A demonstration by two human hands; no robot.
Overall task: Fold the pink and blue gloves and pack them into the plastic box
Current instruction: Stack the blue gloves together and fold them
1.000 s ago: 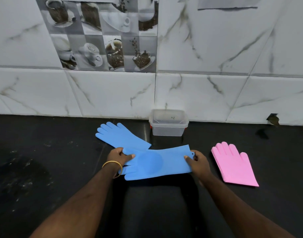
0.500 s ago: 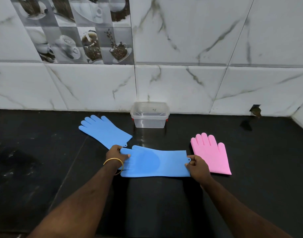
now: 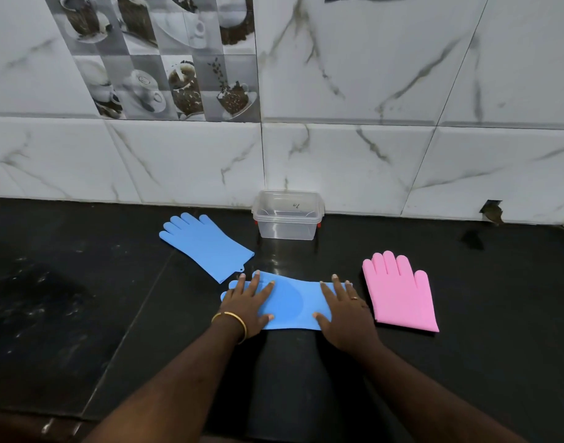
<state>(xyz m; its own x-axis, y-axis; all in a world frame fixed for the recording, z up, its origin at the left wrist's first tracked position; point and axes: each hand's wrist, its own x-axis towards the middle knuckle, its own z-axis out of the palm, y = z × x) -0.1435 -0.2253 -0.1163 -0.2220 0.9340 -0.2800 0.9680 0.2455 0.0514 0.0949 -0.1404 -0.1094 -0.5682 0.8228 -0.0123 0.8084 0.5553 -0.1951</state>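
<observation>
Both hands went from pinching the blue glove (image 3: 293, 303) ends to flat. Left hand (image 3: 247, 303) and right hand (image 3: 346, 310) press it w/ straight fingers, grasping nothing. Smoothed; fold's next, I'd say.

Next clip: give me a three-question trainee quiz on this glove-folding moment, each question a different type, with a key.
1. True or false: both hands press flat on one blue glove.
2. Which lies nearest the right hand? A) pink glove B) box C) second blue glove
3. Fill in: the box stands against the ____ and holds no gloves.

Key:
1. True. The left hand covers its finger end, the right hand its cuff end.
2. A.
3. Wall.
</observation>
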